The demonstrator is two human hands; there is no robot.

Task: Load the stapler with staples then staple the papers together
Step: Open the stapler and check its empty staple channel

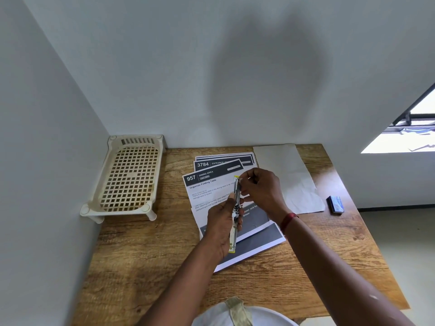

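The fingers (246,184) of my right hand (261,189) are curled in and pinched against the far half of the stapler (235,212). Whether a strip of staples sits between them I cannot tell; it is too small to make out. My left hand (222,224) is wrapped round the stapler's near half, thumb along the side, gripping it firmly so the body stays steady while the other hand does the fine work at the rail.

I hold the stapler up off the table (141,255), above the papers (211,184), hinged open so its two halves lie almost in one line. That long axis runs away from me, near end towards my chest and far end towards the wall, tilted only slightly. Opened like this, the metal channel faces my right fingers, which I judge is what loading needs.

The papers lie fanned and overlapping on the table under my hands, not yet squared up, so stapling is some way off. A plain white sheet (282,165) lies just beside them on the right. Further right, well apart from my hands, sits a small blue box (336,204), probably the staples. A cream plastic rack (130,180) stands in the left corner.
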